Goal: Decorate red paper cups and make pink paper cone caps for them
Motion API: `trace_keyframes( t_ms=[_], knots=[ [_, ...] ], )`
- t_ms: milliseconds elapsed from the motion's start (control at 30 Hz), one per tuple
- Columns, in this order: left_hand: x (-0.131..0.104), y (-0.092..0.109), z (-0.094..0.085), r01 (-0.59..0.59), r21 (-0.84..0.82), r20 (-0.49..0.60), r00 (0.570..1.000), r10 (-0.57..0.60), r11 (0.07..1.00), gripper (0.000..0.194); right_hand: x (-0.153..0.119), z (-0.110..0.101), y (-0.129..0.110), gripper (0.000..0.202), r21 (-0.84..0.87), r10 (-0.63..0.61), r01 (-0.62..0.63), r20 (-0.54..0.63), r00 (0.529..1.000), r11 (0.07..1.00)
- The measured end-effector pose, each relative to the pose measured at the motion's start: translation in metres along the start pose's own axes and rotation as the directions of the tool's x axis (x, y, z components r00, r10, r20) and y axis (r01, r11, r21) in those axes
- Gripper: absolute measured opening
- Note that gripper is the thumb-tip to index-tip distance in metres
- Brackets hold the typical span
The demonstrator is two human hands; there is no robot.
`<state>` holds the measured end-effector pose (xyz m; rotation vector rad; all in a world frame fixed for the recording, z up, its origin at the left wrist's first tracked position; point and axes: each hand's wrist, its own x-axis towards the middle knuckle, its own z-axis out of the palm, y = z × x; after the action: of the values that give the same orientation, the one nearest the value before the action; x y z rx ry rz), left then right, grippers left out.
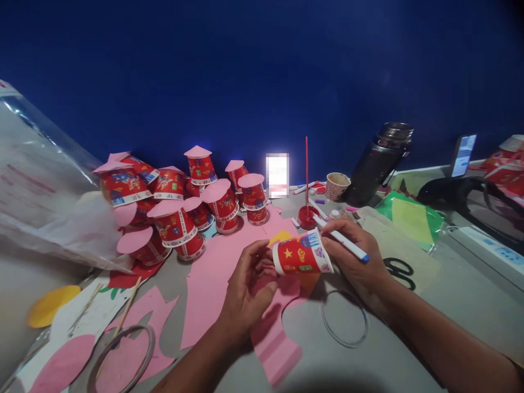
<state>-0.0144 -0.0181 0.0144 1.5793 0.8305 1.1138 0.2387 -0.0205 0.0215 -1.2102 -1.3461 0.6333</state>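
One sideways red cup [301,254] at right hand [352,248], red stick [307,172] in pot [308,220]

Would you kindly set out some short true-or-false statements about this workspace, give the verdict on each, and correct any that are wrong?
1. The left hand holds the white marker with a blue end. False: it is in the right hand.
2. The red paper cup at the hands is tipped sideways, its rim toward the right hand. True.
3. A red stick stands up from a small red pot. True.
4. The flat paper tops on the stacked cups are green. False: they are pink.
5. A phone with a lit screen is left of the black flask. False: it is to the right.
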Motion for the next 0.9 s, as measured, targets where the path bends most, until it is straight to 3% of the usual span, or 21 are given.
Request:
trace_keyframes(
  t_ms=[100,233,467,600,633,700,767,800,867,900],
  knots=[
    [0.002,0.000,-0.004,-0.038,0.067,0.044,0.998,0.035,0.997,0.062,0.005,-0.004,0.003,0.028,0.247,0.203,-0.229,0.128,0.971,0.941],
    [0.005,0.003,-0.008,-0.133,0.171,0.222,0.971,0.093,0.976,0.082,0.004,-0.003,0.004,0.034,0.321,0.313,-0.402,0.296,0.903,0.857],
    [0.003,0.022,-0.011,-0.222,0.291,0.465,0.883,0.065,0.931,0.108,0.003,-0.004,-0.002,0.032,0.221,0.332,-0.507,0.532,0.779,0.833],
    [0.002,0.029,-0.010,-0.304,0.313,0.555,0.827,0.087,0.900,0.112,0.003,0.002,-0.003,0.030,0.188,0.342,-0.534,0.585,0.735,0.824],
    [0.002,0.029,-0.010,-0.301,0.312,0.551,0.830,0.087,0.901,0.110,0.003,0.004,-0.002,0.030,0.174,0.337,-0.513,0.574,0.746,0.841],
    [0.003,0.026,-0.009,-0.268,0.324,0.498,0.864,0.078,0.907,0.105,0.004,0.006,0.000,0.026,0.135,0.300,-0.402,0.467,0.832,0.906],
    [0.003,0.021,-0.007,-0.232,0.351,0.395,0.915,0.081,0.907,0.101,0.003,0.006,0.000,0.024,0.072,0.201,-0.226,0.257,0.945,0.972],
    [0.004,0.017,-0.006,-0.214,0.360,0.336,0.938,0.088,0.908,0.099,0.002,0.005,-0.002,0.025,0.034,0.127,-0.134,0.153,0.980,0.990],
    [0.005,0.011,-0.004,-0.183,0.362,0.231,0.968,0.102,0.914,0.094,-0.003,0.001,-0.007,0.028,-0.014,-0.035,0.035,0.043,0.998,0.999],
    [0.005,0.008,-0.003,-0.166,0.360,0.184,0.977,0.105,0.918,0.091,-0.006,-0.001,-0.011,0.029,-0.034,-0.106,0.108,0.045,0.993,0.994]
  ],
)
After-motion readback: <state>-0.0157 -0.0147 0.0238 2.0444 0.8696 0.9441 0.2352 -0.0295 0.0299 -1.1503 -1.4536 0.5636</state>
